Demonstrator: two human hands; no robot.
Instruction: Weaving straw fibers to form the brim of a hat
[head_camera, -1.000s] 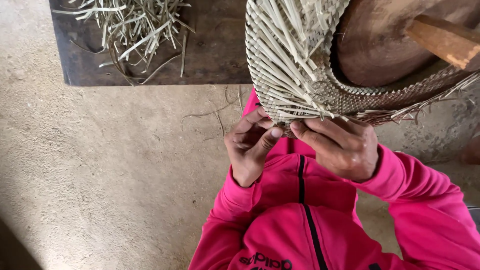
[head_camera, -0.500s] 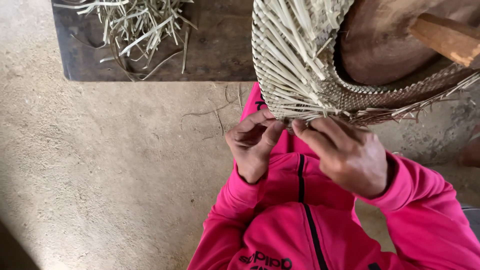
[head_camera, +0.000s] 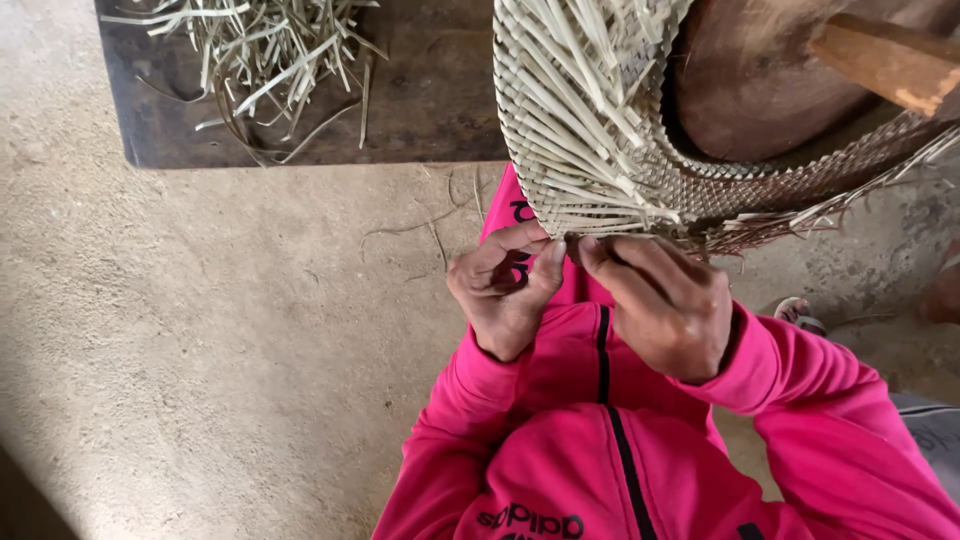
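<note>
Bare earthen floor (head_camera: 220, 330) is lying under both hands: the left hand (head_camera: 505, 290) and right hand (head_camera: 665, 305) are still pinching strands at the woven hat (head_camera: 590, 130) edge directly above, now lifted slightly nearer.

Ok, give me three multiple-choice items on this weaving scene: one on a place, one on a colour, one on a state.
1. Where does the heap of loose straw strips lie?
A. on the dark board at upper left
B. in the person's lap
C. on the wooden block

2. What colour is the jacket?
A. blue
B. pink
C. grey

3. How do the left hand and right hand stand?
A. both flat on the floor
B. one raised, clear of the work
C. both pinching at the lower edge of the woven straw piece

Answers: 1 A, the strips rest on the board; 2 B, sleeves and front are bright pink; 3 C, the fingertips of both meet at the weave's edge.
</note>
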